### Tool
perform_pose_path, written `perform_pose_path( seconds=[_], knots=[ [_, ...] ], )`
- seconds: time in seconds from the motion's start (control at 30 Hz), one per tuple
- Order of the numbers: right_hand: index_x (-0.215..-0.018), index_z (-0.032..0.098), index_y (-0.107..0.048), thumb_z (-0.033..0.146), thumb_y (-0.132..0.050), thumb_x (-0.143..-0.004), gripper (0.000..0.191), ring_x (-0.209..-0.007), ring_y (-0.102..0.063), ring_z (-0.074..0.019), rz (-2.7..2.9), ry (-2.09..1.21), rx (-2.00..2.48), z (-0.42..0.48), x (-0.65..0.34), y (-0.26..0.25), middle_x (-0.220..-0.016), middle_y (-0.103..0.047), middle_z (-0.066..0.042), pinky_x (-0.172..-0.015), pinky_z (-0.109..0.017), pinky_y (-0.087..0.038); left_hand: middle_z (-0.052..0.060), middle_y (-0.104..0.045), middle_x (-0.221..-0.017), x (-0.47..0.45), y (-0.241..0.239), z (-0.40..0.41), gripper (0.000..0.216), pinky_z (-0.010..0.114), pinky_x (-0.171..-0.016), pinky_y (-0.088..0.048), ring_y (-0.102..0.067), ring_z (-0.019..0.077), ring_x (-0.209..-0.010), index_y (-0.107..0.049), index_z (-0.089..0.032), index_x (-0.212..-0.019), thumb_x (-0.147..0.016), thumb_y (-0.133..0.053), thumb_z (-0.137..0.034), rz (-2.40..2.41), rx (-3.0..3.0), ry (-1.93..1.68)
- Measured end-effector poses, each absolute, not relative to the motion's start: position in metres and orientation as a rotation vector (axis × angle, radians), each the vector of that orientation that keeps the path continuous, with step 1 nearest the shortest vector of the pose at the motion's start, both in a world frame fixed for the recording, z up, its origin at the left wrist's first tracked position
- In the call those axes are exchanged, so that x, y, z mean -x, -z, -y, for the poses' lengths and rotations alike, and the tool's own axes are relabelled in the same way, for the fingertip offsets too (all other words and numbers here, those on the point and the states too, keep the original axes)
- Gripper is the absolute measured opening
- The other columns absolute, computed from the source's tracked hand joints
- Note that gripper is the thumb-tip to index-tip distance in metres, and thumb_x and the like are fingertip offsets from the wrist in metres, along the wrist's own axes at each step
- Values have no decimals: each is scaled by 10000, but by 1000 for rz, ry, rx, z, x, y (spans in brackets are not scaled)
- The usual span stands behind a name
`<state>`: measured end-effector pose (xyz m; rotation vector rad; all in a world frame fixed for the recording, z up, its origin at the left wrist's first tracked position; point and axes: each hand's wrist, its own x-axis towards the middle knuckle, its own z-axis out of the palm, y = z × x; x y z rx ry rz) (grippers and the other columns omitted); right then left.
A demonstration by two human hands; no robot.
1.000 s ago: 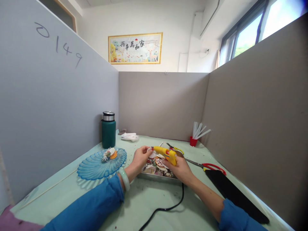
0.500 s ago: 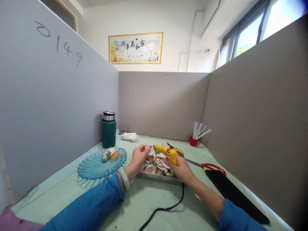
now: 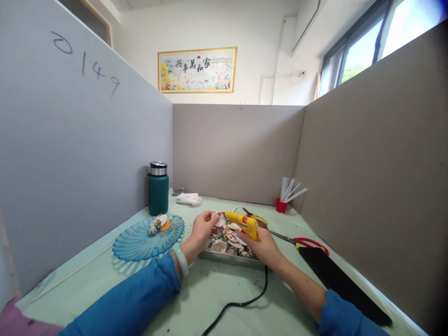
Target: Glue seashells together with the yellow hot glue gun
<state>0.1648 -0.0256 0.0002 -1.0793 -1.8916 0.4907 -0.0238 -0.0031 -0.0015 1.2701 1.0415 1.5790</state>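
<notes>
My right hand point(image 3: 261, 242) grips a yellow hot glue gun point(image 3: 241, 220), its nozzle pointing left toward my left fingertips. My left hand point(image 3: 205, 228) is closed in a pinch just left of the nozzle; what lies between thumb and fingers is too small and covered to make out, with something pale at the tips. Below both hands sits a metal tray point(image 3: 231, 258) full of mixed seashells point(image 3: 233, 238), white, pinkish and speckled. To the left, a blue scalloped glass plate point(image 3: 136, 242) carries a small cluster of shells point(image 3: 159, 224) in white, grey and orange.
A green bottle point(image 3: 158, 193) stands behind the plate, near a white plastic packet point(image 3: 189, 199). At right are red-handled scissors point(image 3: 311, 243), a black flat piece point(image 3: 343, 284) and a red cup point(image 3: 281, 206) of glue sticks. A black cord point(image 3: 241, 304) crosses the front. Grey partitions enclose the table.
Hardly anything differs. The glue gun has shifted very slightly to the left, while both hands keep the same hold.
</notes>
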Motion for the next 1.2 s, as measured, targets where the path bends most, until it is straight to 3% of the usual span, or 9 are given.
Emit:
perform_pose_path(
  seconds=[0.4,0.8,1.2],
  knots=[
    [-885,137,-621,503,-528,-756,399,-663,-524,-146,1904,-544,981,22,-165,3,-741,-608,-15,-605,-234,-403,27,-595,-684,22,0,6,304,158,-420,-394,-535,98,-556,-601,-122,-775,-649,-648,-395,-1055,-1391,-1510],
    [-747,137,-600,506,-526,-747,376,-547,-412,-109,1892,-487,1066,24,-165,2,-592,-495,13,-495,-215,-330,35,-619,-719,24,2,3,349,197,-444,-441,-589,134,-592,-594,-130,-802,-615,-680,-412,-1034,-1271,-1564],
    [-733,137,-595,511,-518,-745,382,-542,-407,-109,1881,-498,1075,27,-164,-1,-592,-499,9,-497,-218,-332,32,-607,-722,25,2,1,342,191,-450,-450,-584,130,-610,-590,-133,-808,-626,-675,-410,-1035,-1262,-1580]
  ],
)
